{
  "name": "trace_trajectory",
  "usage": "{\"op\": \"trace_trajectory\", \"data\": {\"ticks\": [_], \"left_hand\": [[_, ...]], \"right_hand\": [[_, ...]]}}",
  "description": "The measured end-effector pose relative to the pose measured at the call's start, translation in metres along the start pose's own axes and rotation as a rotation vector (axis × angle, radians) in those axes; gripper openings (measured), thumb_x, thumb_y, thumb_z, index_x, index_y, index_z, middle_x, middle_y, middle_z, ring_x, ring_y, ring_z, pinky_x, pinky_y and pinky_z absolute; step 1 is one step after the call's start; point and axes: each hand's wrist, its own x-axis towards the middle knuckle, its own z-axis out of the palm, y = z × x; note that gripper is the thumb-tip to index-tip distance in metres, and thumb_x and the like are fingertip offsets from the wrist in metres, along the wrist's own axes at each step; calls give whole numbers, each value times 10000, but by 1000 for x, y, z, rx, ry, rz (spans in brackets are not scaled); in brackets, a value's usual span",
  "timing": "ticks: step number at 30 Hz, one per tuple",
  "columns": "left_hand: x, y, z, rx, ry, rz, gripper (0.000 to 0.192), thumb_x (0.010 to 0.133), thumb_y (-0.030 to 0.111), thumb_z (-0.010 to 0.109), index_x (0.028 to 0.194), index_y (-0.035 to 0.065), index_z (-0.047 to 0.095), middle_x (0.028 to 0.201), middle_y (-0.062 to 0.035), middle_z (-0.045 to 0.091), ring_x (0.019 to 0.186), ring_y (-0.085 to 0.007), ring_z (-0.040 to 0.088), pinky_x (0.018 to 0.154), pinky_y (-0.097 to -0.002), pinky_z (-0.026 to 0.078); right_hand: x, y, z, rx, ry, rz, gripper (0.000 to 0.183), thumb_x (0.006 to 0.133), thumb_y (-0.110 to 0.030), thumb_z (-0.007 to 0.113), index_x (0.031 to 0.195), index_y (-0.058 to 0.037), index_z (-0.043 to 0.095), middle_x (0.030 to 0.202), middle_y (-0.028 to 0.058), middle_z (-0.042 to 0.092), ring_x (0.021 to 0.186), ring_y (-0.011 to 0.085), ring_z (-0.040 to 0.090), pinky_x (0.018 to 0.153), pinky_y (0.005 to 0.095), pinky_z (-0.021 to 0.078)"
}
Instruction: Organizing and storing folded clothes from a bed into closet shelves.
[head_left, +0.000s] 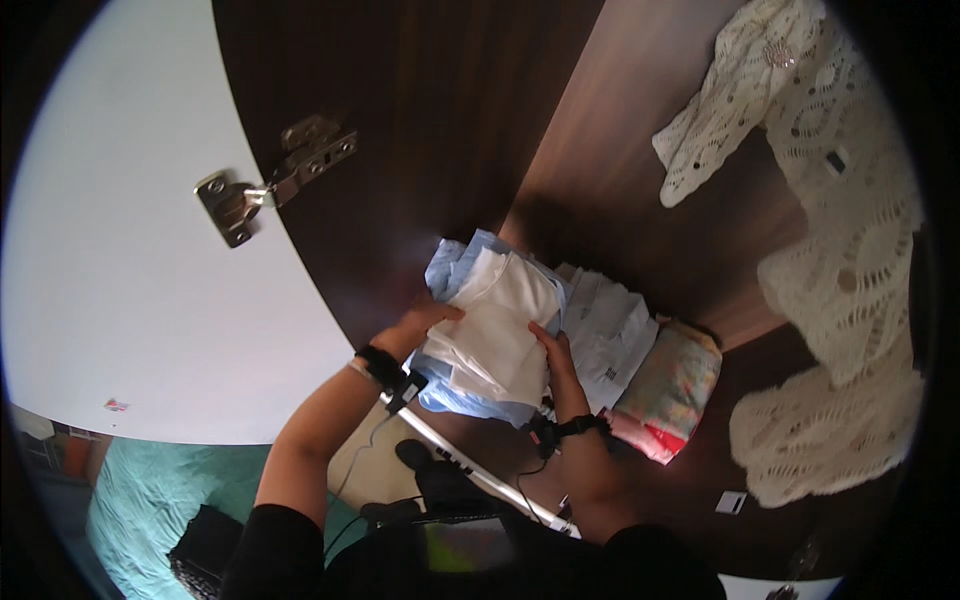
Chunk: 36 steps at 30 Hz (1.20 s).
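A stack of folded clothes, a white garment (491, 322) on top of light blue ones (465, 401), lies between my two hands inside a dark wooden wardrobe. My left hand (426, 319) grips the stack's left side, thumb on the white cloth and fingers hidden. On the right side my right hand (553, 349) holds it the same way, its thumb at the white garment's edge. Just right of the stack is a white, wrinkled item (607, 337), perhaps a bag. Beside that lie a folded floral cloth (675, 375) and a pink-red cloth (649, 439). Both wrists wear black straps with cables.
A cream openwork knit garment (840, 247) hangs at the right. The white wardrobe door (142, 247) stands open at the left on a metal hinge (262, 187). A metal-coloured edge strip (480, 472) runs below the hands. A green-covered bed (150, 495) holds a black item (206, 544).
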Motion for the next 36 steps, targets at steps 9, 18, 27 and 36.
{"op": "trace_trajectory", "data": {"ticks": [9, 18, 27, 36], "left_hand": [[31, 91, 52, 838, 240, 184, 602, 678, 269, 687, 1136, -59, 474, 1133, -235, 510, 1001, -334, 536, 816, -344, 446], [-111, -137, -4, 1019, -204, 556, 505, 757, 142, 586, 1228, 64, 424, 1220, -192, 456, 1087, -334, 472, 914, -400, 391], [-268, -256, -77, 1069, 317, -254, 308, 735, 251, 571, 997, 90, 559, 940, -149, 605, 873, -335, 580, 716, -442, 474], [-348, -355, -47, 603, 702, -545, 430, 699, 238, 606, 1088, 65, 545, 1026, -144, 597, 954, -309, 566, 769, -392, 477]], "right_hand": [[101, -7, 12, -732, 576, -868, 708, 671, -125, 664, 1225, 125, 301, 1189, 259, 441, 1113, 359, 435, 977, 375, 319], [103, 83, 72, -1757, -80, -454, 730, 740, -502, 578, 1347, -213, 294, 1442, 13, 133, 1297, 390, 111, 926, 645, 246], [226, 149, -1, -1468, -164, -792, 833, 702, -429, 616, 1354, -67, 247, 1345, 170, 342, 1205, 333, 363, 1021, 429, 247], [222, 153, 48, -1916, -93, -535, 832, 672, -289, 508, 1350, 45, 160, 1403, 229, 175, 1298, 361, 191, 1044, 491, 156]]}}
